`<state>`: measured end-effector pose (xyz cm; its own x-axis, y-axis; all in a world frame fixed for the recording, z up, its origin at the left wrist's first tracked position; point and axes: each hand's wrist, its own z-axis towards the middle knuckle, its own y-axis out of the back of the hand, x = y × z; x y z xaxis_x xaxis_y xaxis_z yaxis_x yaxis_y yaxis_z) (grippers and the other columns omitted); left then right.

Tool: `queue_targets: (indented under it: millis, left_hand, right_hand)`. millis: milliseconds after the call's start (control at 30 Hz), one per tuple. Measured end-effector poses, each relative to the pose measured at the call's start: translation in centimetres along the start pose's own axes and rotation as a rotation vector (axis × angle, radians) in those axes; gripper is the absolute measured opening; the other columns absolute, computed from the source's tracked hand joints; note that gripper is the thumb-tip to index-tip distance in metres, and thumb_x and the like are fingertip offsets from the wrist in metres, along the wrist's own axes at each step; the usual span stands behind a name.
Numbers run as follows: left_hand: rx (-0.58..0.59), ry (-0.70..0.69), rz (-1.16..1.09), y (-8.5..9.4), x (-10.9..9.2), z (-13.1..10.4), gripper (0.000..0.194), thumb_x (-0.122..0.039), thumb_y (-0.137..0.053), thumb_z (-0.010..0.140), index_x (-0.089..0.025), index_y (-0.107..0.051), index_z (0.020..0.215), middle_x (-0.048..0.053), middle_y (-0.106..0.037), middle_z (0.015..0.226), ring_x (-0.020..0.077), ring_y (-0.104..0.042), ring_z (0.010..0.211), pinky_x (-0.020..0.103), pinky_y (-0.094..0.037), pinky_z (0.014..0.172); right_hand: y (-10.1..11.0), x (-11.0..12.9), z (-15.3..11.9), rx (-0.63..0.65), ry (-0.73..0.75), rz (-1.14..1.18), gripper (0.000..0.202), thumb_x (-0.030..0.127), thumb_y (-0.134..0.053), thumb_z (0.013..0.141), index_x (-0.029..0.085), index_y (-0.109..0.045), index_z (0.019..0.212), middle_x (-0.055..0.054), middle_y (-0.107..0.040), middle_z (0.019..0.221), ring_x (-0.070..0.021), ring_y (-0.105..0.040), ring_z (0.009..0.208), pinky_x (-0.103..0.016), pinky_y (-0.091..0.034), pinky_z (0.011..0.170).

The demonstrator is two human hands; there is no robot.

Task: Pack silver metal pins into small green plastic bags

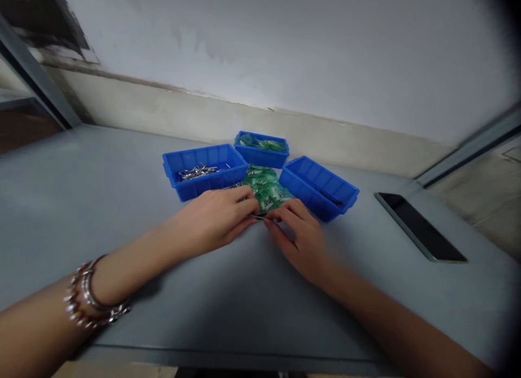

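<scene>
Between my two hands, just above the table, is a thin metal pin [258, 218]. My left hand [228, 212] is closed round one end of it, thumb and fingers pinched together. The fingertips of my right hand [296, 230] pinch at the other end; part of the pin is hidden by the fingers. Right behind both hands lies a pile of green plastic pieces [264, 185] mixed with small metal parts. A blue bin [175, 190] with loose metal pins [197, 172] stands beyond my left hand. Behind my right hand is another blue bin [325, 207] with dark thin parts.
A third blue bin [260, 156] holding green pieces stands at the back near the wall. On the right a phone [421, 226] lies flat on the grey table [81, 204]. Metal frame posts [468, 147] rise at both sides.
</scene>
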<state>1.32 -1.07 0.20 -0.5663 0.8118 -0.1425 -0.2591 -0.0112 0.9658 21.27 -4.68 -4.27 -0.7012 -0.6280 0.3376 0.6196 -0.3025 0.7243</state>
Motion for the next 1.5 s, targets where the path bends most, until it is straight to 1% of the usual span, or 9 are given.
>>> queue_targets:
  millis: [233, 367, 500, 733, 1000, 1167, 1233, 1367, 1500]
  left_hand:
    - [0.017, 0.035, 0.039, 0.19, -0.13, 0.02, 0.017, -0.024, -0.045, 0.094, -0.015, -0.059, 0.094, 0.006, -0.058, 0.099, 0.0179, -0.062, 0.080, 0.028, -0.046, 0.065]
    - [0.006, 0.083, 0.108, 0.16, -0.06, 0.06, 0.019, -0.029, -0.047, 0.094, -0.016, -0.060, 0.099, 0.006, -0.060, 0.097, 0.0184, -0.062, 0.079, 0.027, -0.045, 0.063]
    - [0.014, 0.133, 0.169, 0.14, -0.02, 0.19, 0.021, -0.025, -0.044, 0.095, -0.015, -0.063, 0.095, 0.006, -0.062, 0.094, 0.0179, -0.062, 0.074, 0.027, -0.043, 0.061]
    - [-0.006, 0.110, 0.143, 0.12, 0.04, 0.28, 0.025, -0.024, -0.042, 0.096, -0.016, -0.066, 0.095, 0.006, -0.063, 0.092, 0.0165, -0.062, 0.074, 0.027, -0.043, 0.062]
    - [0.024, 0.104, 0.151, 0.06, 0.24, 0.19, 0.023, -0.022, -0.044, 0.094, -0.016, -0.065, 0.094, 0.005, -0.062, 0.091, 0.0163, -0.061, 0.073, 0.026, -0.041, 0.060]
    - [0.011, 0.116, 0.137, 0.31, 0.01, 0.24, 0.022, -0.021, -0.043, 0.095, -0.017, -0.064, 0.097, 0.005, -0.061, 0.094, 0.0161, -0.061, 0.074, 0.027, -0.043, 0.064]
    - [0.021, 0.117, 0.146, 0.30, 0.03, 0.18, 0.020, -0.021, -0.044, 0.094, -0.019, -0.064, 0.098, 0.004, -0.060, 0.095, 0.0159, -0.060, 0.074, 0.027, -0.043, 0.063]
    - [0.052, 0.119, 0.147, 0.09, 0.22, 0.02, 0.019, -0.021, -0.044, 0.095, -0.020, -0.063, 0.094, 0.003, -0.059, 0.095, 0.0155, -0.060, 0.072, 0.027, -0.042, 0.061]
    - [0.047, 0.109, 0.133, -0.09, 0.26, 0.00, 0.017, -0.022, -0.045, 0.095, -0.019, -0.062, 0.094, 0.004, -0.059, 0.097, 0.0166, -0.061, 0.074, 0.027, -0.042, 0.061]
  right_hand:
    - [0.10, 0.01, 0.05, 0.029, -0.009, -0.001, 0.018, 0.020, -0.046, 0.095, 0.022, -0.061, 0.085, -0.005, -0.061, 0.083, -0.0206, -0.057, 0.080, -0.037, -0.051, 0.074]
    - [0.00, -0.19, -0.01, -0.026, -0.026, -0.013, 0.017, 0.021, -0.047, 0.095, 0.022, -0.061, 0.086, -0.005, -0.061, 0.082, -0.0213, -0.057, 0.083, -0.038, -0.051, 0.075]
    - [-0.13, -0.52, -0.12, -0.037, -0.070, -0.037, 0.015, 0.021, -0.047, 0.095, 0.023, -0.061, 0.089, -0.005, -0.061, 0.084, -0.0219, -0.058, 0.086, -0.039, -0.050, 0.077]
    - [-0.43, -0.85, -0.26, -0.006, -0.127, -0.080, 0.017, 0.021, -0.047, 0.095, 0.022, -0.061, 0.085, -0.006, -0.061, 0.083, -0.0238, -0.058, 0.084, -0.040, -0.050, 0.074]
    - [-0.09, -0.59, -0.17, -0.025, -0.066, -0.030, 0.015, 0.022, -0.047, 0.095, 0.022, -0.062, 0.091, -0.006, -0.061, 0.086, -0.0222, -0.058, 0.087, -0.038, -0.050, 0.078]
    - [-0.26, -0.71, -0.19, 0.123, -0.110, -0.084, 0.017, 0.017, -0.048, 0.093, 0.021, -0.064, 0.088, -0.007, -0.062, 0.088, -0.0238, -0.057, 0.089, -0.041, -0.050, 0.080]
    - [-0.24, -0.68, -0.20, 0.152, -0.113, -0.085, 0.017, 0.016, -0.048, 0.092, 0.020, -0.064, 0.089, -0.007, -0.063, 0.090, -0.0239, -0.057, 0.090, -0.041, -0.051, 0.080]
    - [-0.05, -0.52, -0.22, 0.088, -0.099, -0.074, 0.017, 0.017, -0.047, 0.093, 0.019, -0.064, 0.090, -0.007, -0.062, 0.087, -0.0234, -0.057, 0.087, -0.040, -0.051, 0.078]
    - [0.03, -0.49, -0.26, 0.041, -0.085, -0.069, 0.017, 0.017, -0.047, 0.093, 0.020, -0.063, 0.090, -0.006, -0.061, 0.087, -0.0228, -0.057, 0.086, -0.039, -0.051, 0.078]
